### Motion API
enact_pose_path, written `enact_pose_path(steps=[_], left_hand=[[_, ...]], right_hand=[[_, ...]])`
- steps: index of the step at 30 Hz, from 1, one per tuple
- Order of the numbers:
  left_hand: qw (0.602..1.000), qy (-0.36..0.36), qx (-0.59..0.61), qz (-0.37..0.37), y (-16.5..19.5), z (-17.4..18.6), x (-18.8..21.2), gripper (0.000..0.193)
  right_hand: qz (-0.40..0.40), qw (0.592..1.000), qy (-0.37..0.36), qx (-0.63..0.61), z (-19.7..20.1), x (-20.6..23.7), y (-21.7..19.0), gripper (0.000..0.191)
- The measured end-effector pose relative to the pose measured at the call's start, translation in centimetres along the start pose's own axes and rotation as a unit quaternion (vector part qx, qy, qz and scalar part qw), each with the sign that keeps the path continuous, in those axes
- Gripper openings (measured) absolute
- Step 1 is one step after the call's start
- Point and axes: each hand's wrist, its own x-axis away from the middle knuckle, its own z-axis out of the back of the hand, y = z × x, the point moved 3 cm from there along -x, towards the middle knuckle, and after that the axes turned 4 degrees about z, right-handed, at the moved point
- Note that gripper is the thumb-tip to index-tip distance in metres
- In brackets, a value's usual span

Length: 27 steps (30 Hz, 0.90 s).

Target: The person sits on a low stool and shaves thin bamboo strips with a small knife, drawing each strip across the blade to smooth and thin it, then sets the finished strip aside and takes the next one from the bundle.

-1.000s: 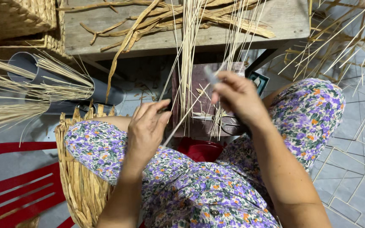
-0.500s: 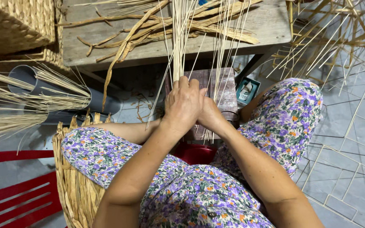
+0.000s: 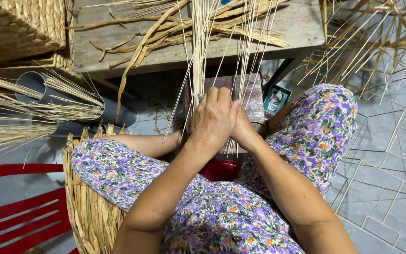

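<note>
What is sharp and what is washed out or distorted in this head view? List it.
Head view: even, soft light; both clasped hands, left hand over right hand, and the bundle of thin pale straw stalks are sharp; the grey tiled floor lines bow from lens distortion; no strong glare.

Purple floral trousers, pale straw stalks, red chair, grey table.

Grey tiled floor under me. Worn wooden bench in front, red plastic chair beside my leg.
</note>
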Motion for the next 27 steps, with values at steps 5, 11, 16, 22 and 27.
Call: enact_pose_path(steps=[5, 11, 16, 22, 27], left_hand=[[0.998, 0.066, 0.010, 0.008, -0.3, 1.3, -0.1, 0.039], [0.999, 0.048, -0.004, 0.010, 0.1, 0.8, 0.3, 0.037], [0.999, 0.010, 0.040, 0.010, -0.3, 1.0, 0.1, 0.034], [0.999, 0.041, 0.006, 0.009, 0.1, 0.9, 0.1, 0.038], [0.999, -0.007, 0.039, 0.036, 0.1, 0.6, 0.3, 0.035]], right_hand=[[0.068, 0.997, 0.007, 0.045, 0.2, 0.0, -1.7, 0.016], [0.071, 0.997, 0.000, 0.035, 0.3, 0.6, -2.3, 0.016], [0.016, 1.000, 0.007, -0.017, 0.3, 0.3, -2.1, 0.015], [0.132, 0.990, -0.001, 0.052, 0.2, 0.3, -2.0, 0.016], [-0.053, 0.998, -0.002, -0.015, 0.2, 0.2, -1.3, 0.020]])
